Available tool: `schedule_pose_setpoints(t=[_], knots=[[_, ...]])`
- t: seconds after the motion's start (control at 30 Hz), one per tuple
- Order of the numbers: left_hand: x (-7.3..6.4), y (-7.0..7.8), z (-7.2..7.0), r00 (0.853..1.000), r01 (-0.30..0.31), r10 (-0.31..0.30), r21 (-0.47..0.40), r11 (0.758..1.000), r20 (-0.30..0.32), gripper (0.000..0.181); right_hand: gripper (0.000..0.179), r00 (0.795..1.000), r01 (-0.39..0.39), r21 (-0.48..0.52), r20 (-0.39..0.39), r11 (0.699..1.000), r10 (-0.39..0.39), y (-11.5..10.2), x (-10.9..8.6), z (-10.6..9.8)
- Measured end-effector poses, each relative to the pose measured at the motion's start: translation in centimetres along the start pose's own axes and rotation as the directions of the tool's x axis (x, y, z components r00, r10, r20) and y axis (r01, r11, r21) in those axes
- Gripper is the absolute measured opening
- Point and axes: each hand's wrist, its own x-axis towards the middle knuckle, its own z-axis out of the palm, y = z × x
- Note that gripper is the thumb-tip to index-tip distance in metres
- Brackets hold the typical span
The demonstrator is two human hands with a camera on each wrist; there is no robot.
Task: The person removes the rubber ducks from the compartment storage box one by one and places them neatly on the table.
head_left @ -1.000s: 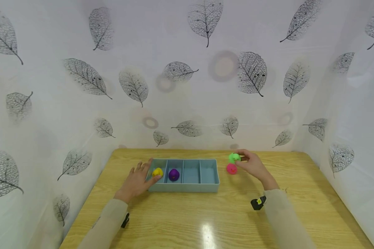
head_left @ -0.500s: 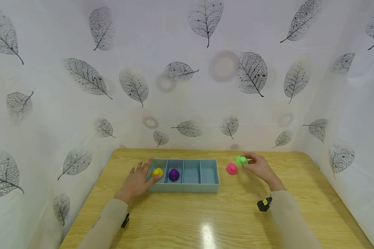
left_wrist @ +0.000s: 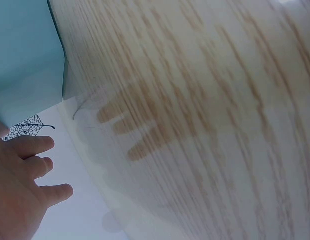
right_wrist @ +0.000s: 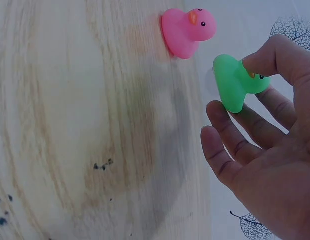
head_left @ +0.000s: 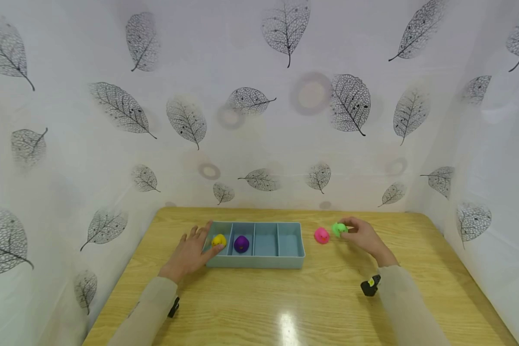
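Observation:
A green rubber duck [right_wrist: 230, 82] is pinched between the thumb and fingers of my right hand [head_left: 363, 236], low over the table's right half. Just left of it a pink rubber duck [head_left: 322, 235] sits on the table. My left hand [head_left: 191, 250] rests at the left end of a blue-grey tray [head_left: 255, 262], fingers spread, thumb over its front rim. Inside the tray, a yellow duck [head_left: 218, 240] occupies the leftmost compartment and a purple duck [head_left: 241, 244] the one beside it. The left wrist view shows the spread fingers [left_wrist: 42, 165] close to the tray's corner.
The wood-grain table [head_left: 251, 302] reaches back to a pale curtain [head_left: 259, 144] printed with leaves, which also hangs at both sides. The tray's two right compartments [head_left: 265, 239] hold nothing. Black wrist cameras [head_left: 370, 286] hang near the sleeves.
My right hand has carried the green duck rightward and down, from behind the pink duck to its right side. The left hand and tray have stayed put.

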Motion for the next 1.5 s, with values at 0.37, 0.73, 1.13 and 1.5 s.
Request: schedule_pose_setpoints(t=[0.37, 0.73, 1.13, 1.5], knots=[[0.0, -0.1, 0.1, 1.0, -0.009, 0.009, -0.002, 1.0, -0.01, 0.092, 0.04, 1.0, 0.012, -0.02, 0.028, 1.0, -0.012, 1.0, 0.0, 0.3], [0.0, -0.1, 0.2, 1.0, -0.01, 0.01, -0.004, 1.0, -0.019, 0.091, 0.045, 0.999, -0.018, -0.061, 0.036, 0.998, 0.02, 1.4, -0.3, 0.6], [0.0, -0.2, 0.2, 1.0, -0.008, 0.008, -0.003, 1.0, -0.009, 0.092, 0.044, 0.998, -0.017, -0.059, 0.064, 0.998, 0.021, 1.7, -0.3, 0.7], [0.0, -0.3, 0.3, 1.0, -0.006, 0.006, -0.006, 1.0, -0.012, 0.091, 0.045, 0.998, -0.015, -0.031, 0.062, 0.999, 0.017, 1.8, -0.5, 0.7]])
